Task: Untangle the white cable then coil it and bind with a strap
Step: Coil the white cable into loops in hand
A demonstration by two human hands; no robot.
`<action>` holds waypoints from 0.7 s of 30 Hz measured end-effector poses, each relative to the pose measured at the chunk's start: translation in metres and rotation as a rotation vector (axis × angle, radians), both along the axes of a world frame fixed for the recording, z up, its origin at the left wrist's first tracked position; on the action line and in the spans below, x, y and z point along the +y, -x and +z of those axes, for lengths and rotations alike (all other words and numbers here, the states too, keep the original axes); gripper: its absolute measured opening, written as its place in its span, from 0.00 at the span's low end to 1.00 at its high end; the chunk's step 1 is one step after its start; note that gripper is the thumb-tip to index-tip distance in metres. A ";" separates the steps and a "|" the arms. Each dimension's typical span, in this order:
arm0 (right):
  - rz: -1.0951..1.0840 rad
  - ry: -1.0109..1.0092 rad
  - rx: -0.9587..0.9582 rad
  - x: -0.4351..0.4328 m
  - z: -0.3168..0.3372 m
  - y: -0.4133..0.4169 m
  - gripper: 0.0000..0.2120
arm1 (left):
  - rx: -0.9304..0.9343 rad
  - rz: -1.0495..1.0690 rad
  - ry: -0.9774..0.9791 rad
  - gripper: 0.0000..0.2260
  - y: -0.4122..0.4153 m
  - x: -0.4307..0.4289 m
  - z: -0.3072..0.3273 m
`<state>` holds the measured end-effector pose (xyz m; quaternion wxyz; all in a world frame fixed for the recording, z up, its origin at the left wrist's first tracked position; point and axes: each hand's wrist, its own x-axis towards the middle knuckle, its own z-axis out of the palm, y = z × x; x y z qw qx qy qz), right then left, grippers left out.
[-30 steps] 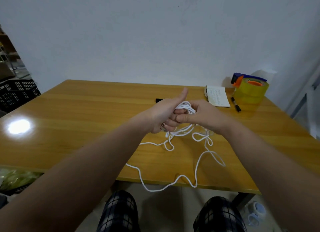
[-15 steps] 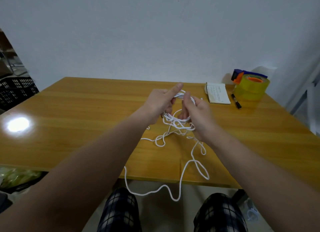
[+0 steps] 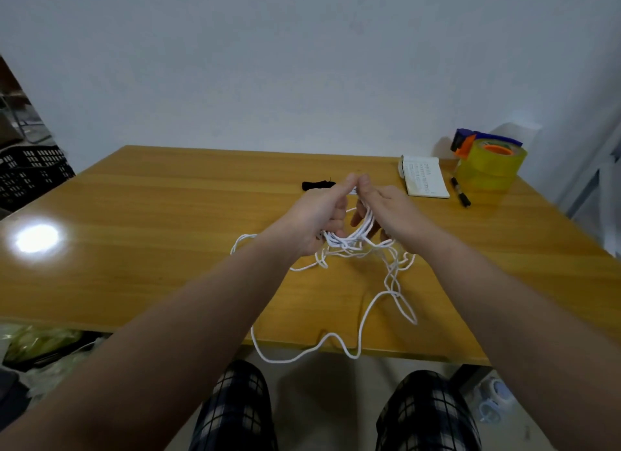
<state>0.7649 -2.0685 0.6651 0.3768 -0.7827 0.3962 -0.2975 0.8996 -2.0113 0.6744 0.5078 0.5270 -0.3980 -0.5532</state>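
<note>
Over the glossy orange-brown wooden table [image 3: 151, 235], my left hand [image 3: 314, 215] curls round several turns of the thin white cable [image 3: 349, 244], thumb and forefinger pinching their top. The small black strap [image 3: 317, 184] lies just beyond it, on the table. My right hand [image 3: 391, 212] pinches the same loops from the other side. Below it, twisted slack trails off the near edge. If I draw that in unsorted, I expect the kinks to tighten into a knot. Freeing one hand for the strap could let the turns spring loose.
</note>
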 end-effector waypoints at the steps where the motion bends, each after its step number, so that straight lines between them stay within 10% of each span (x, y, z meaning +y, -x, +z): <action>1: 0.034 -0.003 0.014 0.000 0.003 0.002 0.30 | 0.007 -0.055 0.000 0.19 -0.003 0.000 0.001; 21: -0.005 0.584 0.479 -0.004 0.010 -0.002 0.29 | 0.077 -0.252 -0.071 0.13 -0.029 0.009 0.002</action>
